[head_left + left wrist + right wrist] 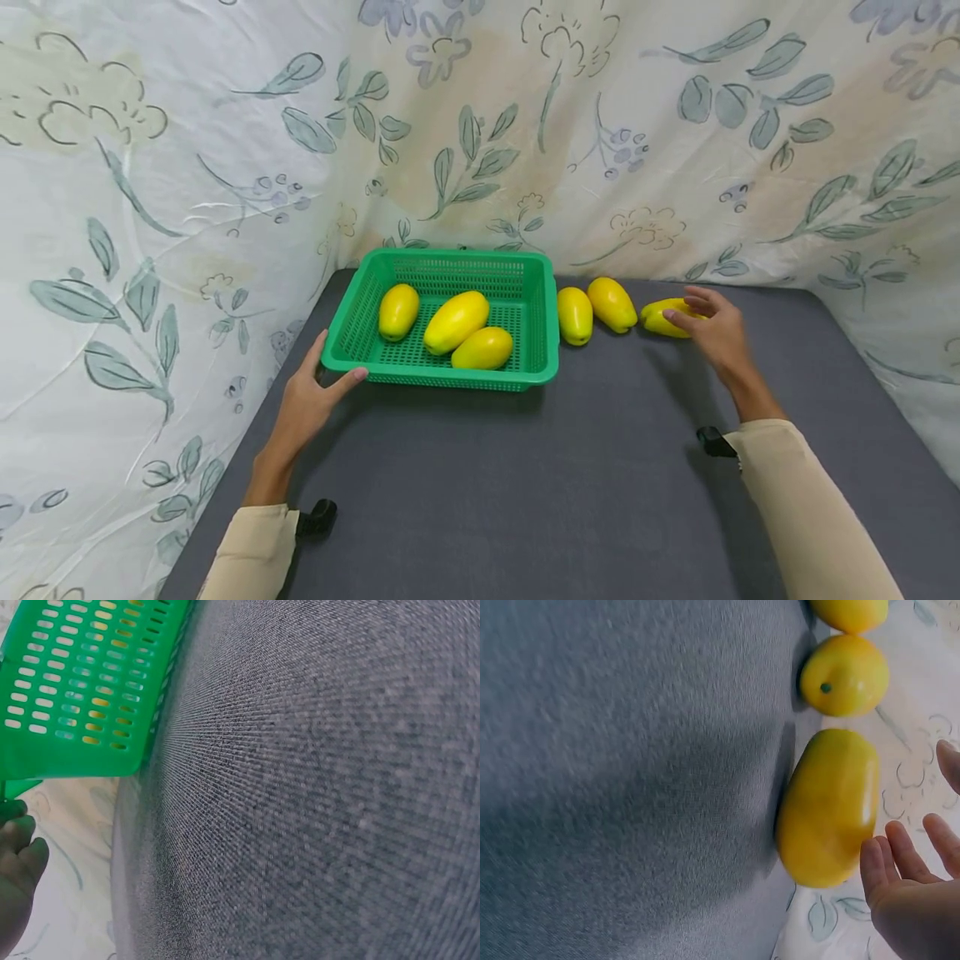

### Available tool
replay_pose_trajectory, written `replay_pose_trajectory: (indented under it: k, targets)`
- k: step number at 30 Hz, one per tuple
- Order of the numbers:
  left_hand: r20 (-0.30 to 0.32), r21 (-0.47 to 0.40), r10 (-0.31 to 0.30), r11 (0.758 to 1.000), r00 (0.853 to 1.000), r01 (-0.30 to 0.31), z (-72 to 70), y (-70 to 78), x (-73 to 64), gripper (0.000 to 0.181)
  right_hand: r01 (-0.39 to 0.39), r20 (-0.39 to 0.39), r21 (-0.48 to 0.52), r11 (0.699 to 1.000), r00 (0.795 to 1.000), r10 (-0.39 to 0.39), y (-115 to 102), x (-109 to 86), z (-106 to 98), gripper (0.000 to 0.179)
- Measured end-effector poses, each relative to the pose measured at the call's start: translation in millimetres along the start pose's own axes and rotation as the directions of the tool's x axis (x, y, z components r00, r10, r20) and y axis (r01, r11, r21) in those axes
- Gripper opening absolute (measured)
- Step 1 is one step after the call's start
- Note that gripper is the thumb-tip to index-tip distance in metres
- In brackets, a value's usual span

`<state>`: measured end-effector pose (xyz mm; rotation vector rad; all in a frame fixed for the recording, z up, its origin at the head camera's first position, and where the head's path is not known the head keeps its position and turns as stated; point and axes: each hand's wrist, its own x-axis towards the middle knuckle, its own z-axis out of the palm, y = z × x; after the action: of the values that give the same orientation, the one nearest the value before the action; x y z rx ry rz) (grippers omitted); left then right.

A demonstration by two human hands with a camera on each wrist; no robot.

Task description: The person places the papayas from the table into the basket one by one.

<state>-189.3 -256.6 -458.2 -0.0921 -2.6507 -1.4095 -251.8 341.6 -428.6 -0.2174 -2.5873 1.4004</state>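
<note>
A green plastic basket with slotted walls stands at the table's back left, holding three oblong yellow mango-like fruits. My left hand grips its near left corner, thumb on the front rim and fingers along the left side. In the left wrist view, the bent fingers show just under the green rim. Over at the right, another yellow fruit lies on its side. Above it is my right hand, thumb and fingers spread apart. The right wrist view has the fingertips right at the fruit's end.
Two more yellow fruits, one beside the basket and one to its right, lie between the basket and my right hand. The dark grey table meets a floral curtain along its back and left edges.
</note>
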Motion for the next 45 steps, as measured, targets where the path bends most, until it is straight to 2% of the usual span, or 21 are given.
replay_pose_trajectory:
  k: [5, 13, 21, 28, 35, 45]
  targets:
    - [0.009, -0.003, -0.002, 1.0, 1.0, 0.002, 0.3, -0.2, 0.3, 0.102, -0.027, 0.002, -0.02, 0.999, 1.0, 0.027, 6, 6.2, -5, 0.08]
    - [0.007, -0.001, 0.009, 1.0, 1.0, -0.009, 1.5, -1.6, 1.0, 0.102, -0.066, 0.067, -0.085, 0.994, 0.995, 0.072, 12, 13.4, -10, 0.081]
    - [0.004, -0.001, 0.007, 1.0, 1.0, -0.007, 0.7, -1.7, -0.7, 0.102, -0.027, 0.063, -0.162, 0.986, 0.997, 0.038, 21, 17.1, -3, 0.074]
    - [0.006, 0.011, -0.01, 1.0, 1.0, 0.01, -0.7, -1.8, -2.9, 0.103, -0.044, 0.052, -0.187, 0.981, 0.997, 0.055, 22, 14.0, 7, 0.066]
    - [0.008, 0.02, -0.026, 0.999, 1.0, 0.025, -0.1, -0.9, -3.8, 0.103, -0.08, 0.142, -0.25, 0.965, 0.983, 0.118, 20, 7.4, 11, 0.086]
    - [0.009, 0.014, -0.032, 0.999, 0.999, 0.032, -3.3, 2.9, -4.4, 0.103, -0.089, 0.144, -0.229, 0.969, 0.982, 0.125, 12, 2.9, 7, 0.092]
